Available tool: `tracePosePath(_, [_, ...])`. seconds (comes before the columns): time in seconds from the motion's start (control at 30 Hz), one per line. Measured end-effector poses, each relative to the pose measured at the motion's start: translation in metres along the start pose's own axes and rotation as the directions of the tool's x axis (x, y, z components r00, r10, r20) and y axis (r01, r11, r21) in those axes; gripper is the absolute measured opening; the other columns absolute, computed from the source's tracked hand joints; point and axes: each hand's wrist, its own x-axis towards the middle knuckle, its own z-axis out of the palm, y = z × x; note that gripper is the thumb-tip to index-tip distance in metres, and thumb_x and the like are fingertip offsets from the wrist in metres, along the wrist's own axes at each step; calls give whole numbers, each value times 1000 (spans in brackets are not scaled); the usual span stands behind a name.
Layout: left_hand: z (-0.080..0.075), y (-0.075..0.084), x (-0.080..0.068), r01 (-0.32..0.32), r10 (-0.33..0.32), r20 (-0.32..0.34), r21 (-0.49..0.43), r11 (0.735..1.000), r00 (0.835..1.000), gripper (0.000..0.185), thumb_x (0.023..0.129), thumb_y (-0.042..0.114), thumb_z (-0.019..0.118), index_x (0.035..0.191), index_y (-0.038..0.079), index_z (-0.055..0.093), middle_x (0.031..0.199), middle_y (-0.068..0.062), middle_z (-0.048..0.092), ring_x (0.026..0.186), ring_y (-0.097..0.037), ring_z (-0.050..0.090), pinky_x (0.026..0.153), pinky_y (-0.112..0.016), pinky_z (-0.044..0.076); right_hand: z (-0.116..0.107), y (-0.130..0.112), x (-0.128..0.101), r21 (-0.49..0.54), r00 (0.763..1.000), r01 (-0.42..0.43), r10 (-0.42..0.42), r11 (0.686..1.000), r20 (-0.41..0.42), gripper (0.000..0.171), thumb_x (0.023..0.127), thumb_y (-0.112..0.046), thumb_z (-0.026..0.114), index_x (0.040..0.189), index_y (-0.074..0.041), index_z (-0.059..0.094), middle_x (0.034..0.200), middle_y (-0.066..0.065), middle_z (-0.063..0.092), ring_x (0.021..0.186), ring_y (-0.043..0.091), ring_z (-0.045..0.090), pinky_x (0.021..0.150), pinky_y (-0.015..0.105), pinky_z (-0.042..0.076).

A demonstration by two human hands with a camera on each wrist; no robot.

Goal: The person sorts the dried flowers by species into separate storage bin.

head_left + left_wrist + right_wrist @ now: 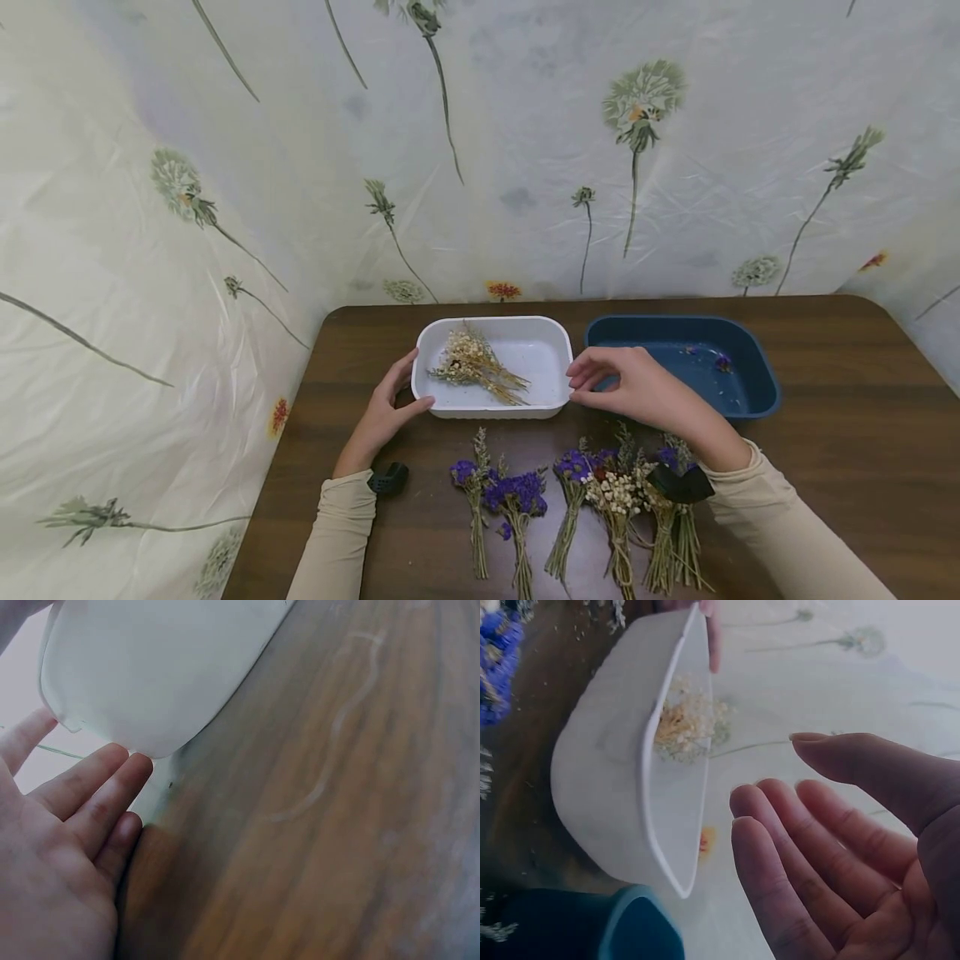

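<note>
The left hand (pixel 386 410), fingers nearly straight, touches the left end of a white, rounded-rectangular tray (pixel 542 362) on a brown wood-grained table (pixel 847 400); inside lies a cream dried-flower bunch (pixel 474 364). Just beside its right end, the right hand (pixel 641 387) holds nothing, fingers loosely bent, before a dark-blue, rounded-rectangular tray (pixel 738 387).

White tray (pixel 542 367), dark blue tray (pixel 645 332)

The head view looks down across the desk (pixel 840 400) toward its far edge; both nearer wrist views face the white tray (pixel 543 358) all three share.
</note>
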Motion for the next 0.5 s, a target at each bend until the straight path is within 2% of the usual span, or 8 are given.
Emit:
tracePosePath(0.33, [0, -1, 0, -7, 7, 7, 0, 1000, 1000, 82, 94, 12, 77, 161, 30, 35, 162, -12, 44, 150, -35, 40, 123, -61, 28, 13, 5, -37, -21, 999, -22, 21, 1000, -40, 19, 91, -21, 80, 108, -21, 71, 102, -3, 76, 89, 2, 71, 73, 26, 60])
tracePosePath(0.5, [0, 0, 0, -4, 4, 2, 1, 1000, 1000, 82, 93, 12, 77, 161, 30, 35, 161, -12, 45, 149, -36, 42, 123, -61, 28, 22, 8, -55, -9, 998, -12, 11, 1000, -55, 19, 91, -21, 81, 108, -18, 72, 99, -3, 76, 86, 1, 70, 69, 25, 60])
